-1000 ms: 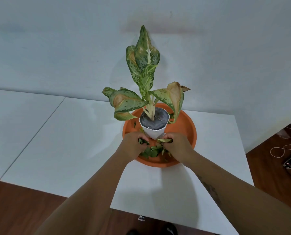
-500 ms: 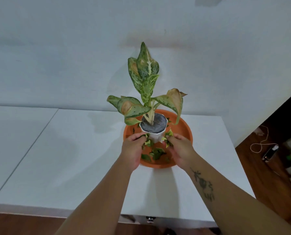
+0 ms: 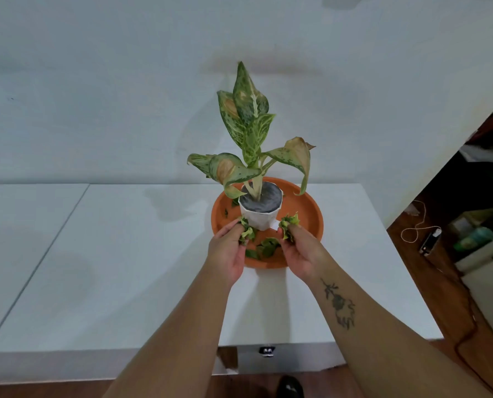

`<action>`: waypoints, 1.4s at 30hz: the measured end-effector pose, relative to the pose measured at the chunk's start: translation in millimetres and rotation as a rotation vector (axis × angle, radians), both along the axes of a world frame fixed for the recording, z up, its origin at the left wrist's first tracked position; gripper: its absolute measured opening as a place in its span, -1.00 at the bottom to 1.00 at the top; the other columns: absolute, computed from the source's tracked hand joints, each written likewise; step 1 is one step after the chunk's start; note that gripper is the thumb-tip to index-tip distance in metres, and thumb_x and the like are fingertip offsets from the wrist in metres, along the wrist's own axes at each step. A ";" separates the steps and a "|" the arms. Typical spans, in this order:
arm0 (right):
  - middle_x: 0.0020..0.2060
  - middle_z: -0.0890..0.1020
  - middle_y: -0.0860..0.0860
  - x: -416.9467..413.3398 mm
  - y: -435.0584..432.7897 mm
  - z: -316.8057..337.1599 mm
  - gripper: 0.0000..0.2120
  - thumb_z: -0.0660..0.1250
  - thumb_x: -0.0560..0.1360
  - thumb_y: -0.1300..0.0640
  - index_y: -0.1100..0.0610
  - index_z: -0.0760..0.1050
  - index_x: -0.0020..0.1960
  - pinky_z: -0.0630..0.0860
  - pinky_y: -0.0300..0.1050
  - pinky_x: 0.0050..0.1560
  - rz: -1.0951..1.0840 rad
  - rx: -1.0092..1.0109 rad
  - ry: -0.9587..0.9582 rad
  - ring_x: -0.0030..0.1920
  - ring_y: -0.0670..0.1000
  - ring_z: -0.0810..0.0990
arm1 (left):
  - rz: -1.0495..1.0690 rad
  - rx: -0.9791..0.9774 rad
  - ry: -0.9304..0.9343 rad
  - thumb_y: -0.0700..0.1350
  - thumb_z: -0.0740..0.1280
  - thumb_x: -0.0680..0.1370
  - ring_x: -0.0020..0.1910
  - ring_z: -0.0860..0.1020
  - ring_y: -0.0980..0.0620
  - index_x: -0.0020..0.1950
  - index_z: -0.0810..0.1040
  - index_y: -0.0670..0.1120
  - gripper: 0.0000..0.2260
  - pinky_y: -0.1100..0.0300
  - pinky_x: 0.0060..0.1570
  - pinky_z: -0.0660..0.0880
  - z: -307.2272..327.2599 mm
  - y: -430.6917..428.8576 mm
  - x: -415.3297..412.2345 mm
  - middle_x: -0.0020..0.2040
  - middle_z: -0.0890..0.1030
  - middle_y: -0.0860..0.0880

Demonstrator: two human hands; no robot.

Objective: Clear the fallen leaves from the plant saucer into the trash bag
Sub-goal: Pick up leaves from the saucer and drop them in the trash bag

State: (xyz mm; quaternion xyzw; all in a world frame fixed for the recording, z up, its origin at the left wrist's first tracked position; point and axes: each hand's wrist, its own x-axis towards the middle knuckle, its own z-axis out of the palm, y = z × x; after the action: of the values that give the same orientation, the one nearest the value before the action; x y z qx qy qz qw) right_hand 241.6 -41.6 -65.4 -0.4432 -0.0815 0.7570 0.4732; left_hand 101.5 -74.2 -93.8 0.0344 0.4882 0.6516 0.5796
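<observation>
An orange plant saucer (image 3: 308, 214) sits on the white table (image 3: 124, 268) with a white pot (image 3: 261, 209) holding a spotted green plant (image 3: 251, 122). My left hand (image 3: 229, 249) is shut on a bunch of fallen leaves (image 3: 246, 232) over the saucer's near left. My right hand (image 3: 299, 249) is shut on another bunch of leaves (image 3: 288, 224) just right of the pot. Loose leaves (image 3: 264, 248) lie in the saucer between my hands, and small bits (image 3: 226, 212) lie left of the pot. No trash bag is in view.
A white wall (image 3: 95, 96) stands right behind the table. To the right, on the wooden floor, lie a cord (image 3: 414, 228), a small device (image 3: 430, 242) and cluttered boxes (image 3: 486, 245). A shoe tip (image 3: 289, 387) shows below the table's front edge.
Both hands have lifted from the saucer floor with leaves pinched in their fingers and moved slightly apart. The view has tilted up and pulled back.
</observation>
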 end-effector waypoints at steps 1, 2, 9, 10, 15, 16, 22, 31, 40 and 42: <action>-0.26 0.58 0.11 -0.2 -2.3 0.9 -0.89 0.26 0.55 0.34 0.29 0.54 -0.12 0.58 -0.33 -0.34 -0.003 -0.003 0.005 -0.27 -0.06 0.53 | -0.012 0.003 -0.009 -0.30 0.38 0.50 0.05 0.64 -0.05 0.20 0.60 -0.19 -0.73 0.21 -0.04 0.58 -0.6 -0.7 -1.1 0.17 0.65 -0.21; -0.26 0.59 0.12 -0.2 -4.0 1.7 -0.88 0.26 0.55 0.33 0.29 0.54 -0.12 0.58 -0.33 -0.34 -0.006 -0.005 0.005 -0.27 -0.06 0.54 | -0.021 0.006 -0.017 -0.29 0.38 0.50 0.07 0.64 -0.05 0.21 0.60 -0.19 -0.72 0.22 -0.04 0.58 -0.7 -1.5 -1.9 0.18 0.64 -0.21; -0.16 0.58 0.14 5.4 -6.8 3.4 -0.93 0.30 0.53 0.31 0.30 0.53 -0.03 0.61 -0.30 -0.27 -0.040 -0.010 0.009 -0.24 -0.05 0.57 | -0.021 0.029 -0.042 -0.30 0.37 0.52 0.04 0.65 -0.04 0.23 0.58 -0.19 -0.72 0.21 -0.04 0.60 -4.7 -6.3 -8.7 0.15 0.66 -0.20; -0.15 0.57 0.14 6.1 -6.2 2.9 -0.93 0.31 0.53 0.30 0.30 0.53 -0.02 0.61 -0.30 -0.27 -0.041 -0.012 0.008 -0.24 -0.05 0.57 | -0.023 0.030 -0.050 -0.30 0.37 0.52 0.07 0.65 -0.06 0.23 0.57 -0.19 -0.72 0.18 0.02 0.59 -4.2 -7.1 -9.1 0.14 0.66 -0.20; -0.14 0.56 0.15 5.0 -5.7 7.1 -0.92 0.32 0.52 0.31 0.32 0.54 -0.02 0.60 -0.29 -0.29 -0.024 -0.005 -0.002 -0.24 -0.04 0.55 | -0.019 0.045 -0.048 -0.30 0.35 0.53 0.02 0.63 -0.02 0.25 0.56 -0.21 -0.71 0.22 -0.05 0.57 -2.8 -5.5 -8.4 0.17 0.64 -0.20; -0.13 0.56 0.16 5.7 -5.2 8.2 -0.91 0.32 0.52 0.32 0.33 0.54 -0.01 0.60 -0.28 -0.28 -0.023 -0.007 -0.001 -0.23 -0.04 0.55 | -0.024 0.047 -0.043 -0.30 0.35 0.53 0.04 0.63 -0.02 0.25 0.56 -0.21 -0.71 0.23 -0.05 0.57 -3.7 -4.4 -7.6 0.18 0.64 -0.19; -0.12 0.56 0.18 10.6 0.6 11.3 -0.91 0.30 0.52 0.33 0.35 0.52 -0.01 0.60 -0.28 -0.31 0.004 0.003 0.021 -0.23 -0.01 0.55 | -0.063 0.087 -0.061 -0.23 0.38 0.53 0.13 0.62 0.03 0.25 0.58 -0.17 -0.71 0.23 0.10 0.55 -12.1 1.9 -4.2 0.21 0.65 -0.13; -0.18 0.58 0.14 54.9 15.4 6.7 -0.91 0.30 0.53 0.32 0.33 0.51 0.01 0.60 -0.31 -0.34 0.100 -0.024 0.036 -0.24 -0.05 0.58 | -0.017 0.124 0.001 -0.19 0.38 0.53 -0.09 0.64 0.18 0.22 0.61 -0.14 -0.74 0.36 -0.19 0.55 -2.0 0.2 51.8 0.06 0.69 -0.03; -0.17 0.59 0.12 165.8 46.9 17.4 -0.94 0.30 0.53 0.35 0.32 0.54 -0.07 0.62 -0.31 -0.25 0.220 0.024 0.076 -0.23 -0.04 0.59 | 0.147 0.155 -0.031 -0.27 0.32 0.56 -0.26 0.64 0.18 0.10 0.57 -0.23 -0.86 0.37 -0.24 0.57 15.6 15.2 163.5 -0.13 0.66 -0.04; -0.14 0.58 0.12 199.0 54.9 16.9 -0.95 0.32 0.52 0.33 0.32 0.54 -0.05 0.62 -0.31 -0.24 0.226 0.017 0.059 -0.22 -0.04 0.59 | 0.162 0.141 -0.060 -0.28 0.33 0.56 -0.27 0.65 0.16 0.13 0.55 -0.25 -0.84 0.36 -0.20 0.58 17.0 22.3 195.7 -0.13 0.64 -0.06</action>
State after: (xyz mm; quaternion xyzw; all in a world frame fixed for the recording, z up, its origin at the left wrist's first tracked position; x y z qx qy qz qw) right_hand 440.5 13.3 -48.5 -0.4046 -0.1234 0.8175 0.3908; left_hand 297.1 -52.0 -76.7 0.0159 0.4249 0.7297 0.5355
